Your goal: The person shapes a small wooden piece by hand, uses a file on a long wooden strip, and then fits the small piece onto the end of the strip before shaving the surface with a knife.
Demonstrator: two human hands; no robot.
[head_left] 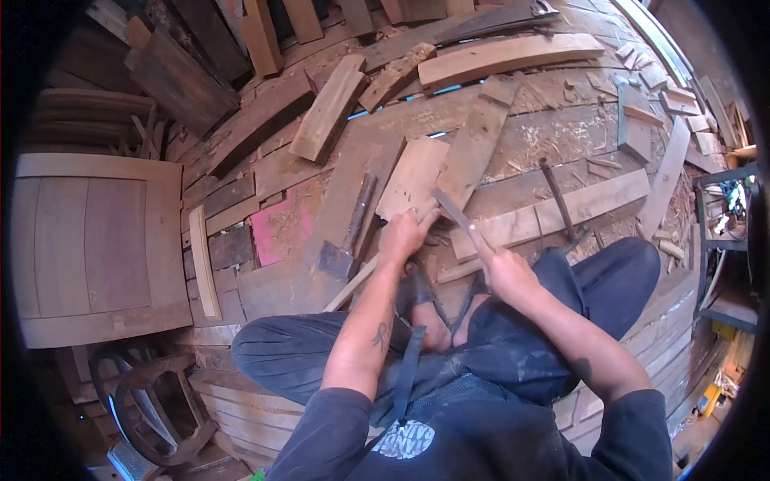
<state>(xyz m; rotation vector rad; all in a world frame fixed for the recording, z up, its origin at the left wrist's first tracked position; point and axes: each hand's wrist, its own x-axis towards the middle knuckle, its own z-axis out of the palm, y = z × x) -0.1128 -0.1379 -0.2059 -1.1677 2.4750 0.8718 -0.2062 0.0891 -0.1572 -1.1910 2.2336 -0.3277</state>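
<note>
My left hand (403, 237) is closed around a thin wooden strip (361, 280), which slants up from near my left knee. In my right hand (512, 275) is a flat, straight grey metal blade (453, 210), like a file or chisel; the fist hides its handle. The blade's far end is right by the upper end of the strip. Just beyond both hands lies a short pale board (413, 176), overlapping a longer plank (481, 144). To the left of my left hand rests a hatchet-like tool (337, 258) with a dark handle.
A pale beam (573, 210) with a rusty metal bar (556, 192) across it lies to the right. Wood blocks (329, 108) and a curved timber (513, 62) lie ahead among shavings. A panelled wooden door (100, 240) is at left, above a round wooden frame (132, 409).
</note>
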